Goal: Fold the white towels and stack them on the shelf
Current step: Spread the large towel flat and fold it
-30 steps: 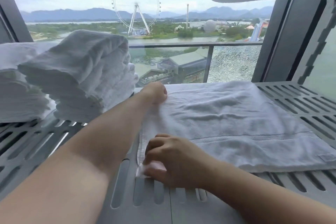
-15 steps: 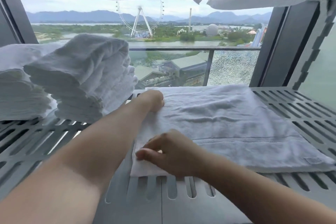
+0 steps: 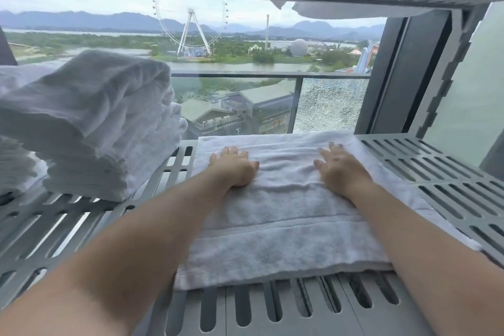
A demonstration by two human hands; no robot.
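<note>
A white towel (image 3: 286,207) lies flat on the slatted grey shelf (image 3: 441,172), right of a stack of folded towels (image 3: 95,128) (well apart). The left hand (image 3: 234,168) and right hand (image 3: 341,169) press on its far half, palms down, fingers straight, grasping nothing.

Left grip (image 3: 234,168) and right grip (image 3: 342,170) lie palm-down, apart, seemingly flat.

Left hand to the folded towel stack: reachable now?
Probably yes. The left hand lies flat on the spread towel, holding nothing; only bare slatted shelf separates it from the towel stack beside it.
</note>
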